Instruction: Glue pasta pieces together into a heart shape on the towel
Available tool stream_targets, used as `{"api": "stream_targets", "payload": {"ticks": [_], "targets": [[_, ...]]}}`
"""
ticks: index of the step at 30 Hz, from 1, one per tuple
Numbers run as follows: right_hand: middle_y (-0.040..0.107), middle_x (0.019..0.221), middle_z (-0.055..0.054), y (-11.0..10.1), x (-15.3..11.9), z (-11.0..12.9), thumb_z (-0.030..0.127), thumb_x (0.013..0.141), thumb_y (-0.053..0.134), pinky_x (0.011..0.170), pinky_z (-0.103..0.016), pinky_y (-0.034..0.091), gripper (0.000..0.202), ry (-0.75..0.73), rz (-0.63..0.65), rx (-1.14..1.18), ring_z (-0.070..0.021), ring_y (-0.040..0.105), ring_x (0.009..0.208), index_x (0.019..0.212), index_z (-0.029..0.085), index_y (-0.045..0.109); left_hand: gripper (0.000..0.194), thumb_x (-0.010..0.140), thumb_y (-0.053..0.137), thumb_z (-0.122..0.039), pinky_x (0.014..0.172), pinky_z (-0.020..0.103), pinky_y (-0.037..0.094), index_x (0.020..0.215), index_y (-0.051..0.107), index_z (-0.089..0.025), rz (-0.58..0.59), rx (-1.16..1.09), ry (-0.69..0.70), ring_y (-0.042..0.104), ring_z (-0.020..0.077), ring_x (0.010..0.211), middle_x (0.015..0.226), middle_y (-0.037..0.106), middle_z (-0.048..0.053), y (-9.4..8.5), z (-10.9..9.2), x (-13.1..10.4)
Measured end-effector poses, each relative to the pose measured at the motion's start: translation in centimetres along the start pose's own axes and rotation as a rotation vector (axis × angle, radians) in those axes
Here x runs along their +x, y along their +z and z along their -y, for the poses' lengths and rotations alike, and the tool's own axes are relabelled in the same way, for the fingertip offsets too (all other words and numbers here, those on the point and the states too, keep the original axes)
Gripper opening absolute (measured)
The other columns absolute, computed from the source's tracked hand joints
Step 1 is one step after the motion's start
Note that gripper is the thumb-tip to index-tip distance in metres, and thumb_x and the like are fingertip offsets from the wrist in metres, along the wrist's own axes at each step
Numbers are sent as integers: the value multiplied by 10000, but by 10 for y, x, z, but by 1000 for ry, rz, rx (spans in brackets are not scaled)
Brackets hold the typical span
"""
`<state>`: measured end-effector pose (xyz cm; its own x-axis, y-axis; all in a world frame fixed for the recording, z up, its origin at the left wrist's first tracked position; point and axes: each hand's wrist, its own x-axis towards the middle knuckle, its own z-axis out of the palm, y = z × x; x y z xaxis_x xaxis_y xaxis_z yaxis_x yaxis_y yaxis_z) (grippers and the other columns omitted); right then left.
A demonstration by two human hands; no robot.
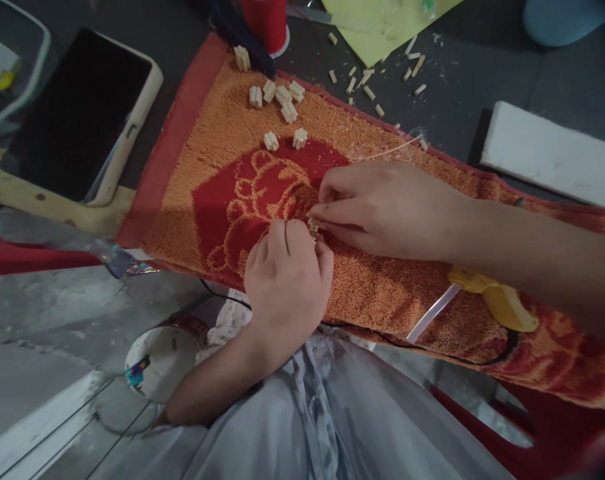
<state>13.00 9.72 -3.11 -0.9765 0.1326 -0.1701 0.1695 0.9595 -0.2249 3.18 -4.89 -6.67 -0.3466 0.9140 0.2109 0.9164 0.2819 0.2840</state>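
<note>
Both hands meet over the orange and red towel (362, 287). My left hand (289, 280) is closed, its thumb and curled fingers gripping a small cluster of short wooden sticks (313, 228). My right hand (392, 207) comes in from the right with thumb and forefinger pinched at the same cluster. The fingers hide most of it. Beyond the hands on the towel lie several finished-looking stick clusters (283, 95), pale and ridged. To the right, under my right forearm, rests a yellow glue gun (507, 307) with a clear glue stick (435, 313) in its back.
Several loose cut stick pieces (367, 92) are scattered on the dark table (452, 73) near yellow paper (382, 27). A phone (82, 113) lies at left. A white block (552, 150) sits at right, a red cup-like object (267, 23) at the back. A bucket (157, 357) stands below.
</note>
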Motion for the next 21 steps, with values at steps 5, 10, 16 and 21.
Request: {"api": "stream_targets", "payload": {"ticks": [5, 10, 16, 21], "targets": [[650, 996, -131, 1, -1, 0, 288, 979, 409, 622, -322, 373, 340, -20, -21, -1, -192, 580, 771, 1031, 140, 710, 106, 882, 539, -302, 706, 312, 464, 858, 519, -202, 5, -38, -48, 602, 193, 768, 825, 598, 41, -2, -1, -2], [654, 988, -101, -2, -7, -8, 381, 964, 439, 666, -331, 451, 346, -28, -195, -22, -222, 625, 867, 1057, 157, 686, 317, 897, 585, -455, 729, 320, 493, 1019, 557, -164, 49, -28, 9, 625, 213, 811, 876, 627, 60, -15, 1, -5], [665, 879, -42, -35, -44, -1, 350, 1014, 381, 619, -310, 403, 332, 163, -362, -45, -168, 621, 830, 858, 251, 657, 285, 904, 601, -406, 782, 295, 505, 1060, 580, -168, 121, -179, 148, 630, 176, 805, 893, 655, 43, -30, 25, -7], [548, 637, -14, -33, -88, 40, 277, 956, 534, 535, -300, 342, 300, 295, -529, -8, -134, 511, 618, 661, 228, 554, 195, 869, 640, -231, 760, 261, 494, 1055, 605, -187, 301, -300, 257, 622, 138, 795, 936, 648, 19, -32, 55, 7]]}}
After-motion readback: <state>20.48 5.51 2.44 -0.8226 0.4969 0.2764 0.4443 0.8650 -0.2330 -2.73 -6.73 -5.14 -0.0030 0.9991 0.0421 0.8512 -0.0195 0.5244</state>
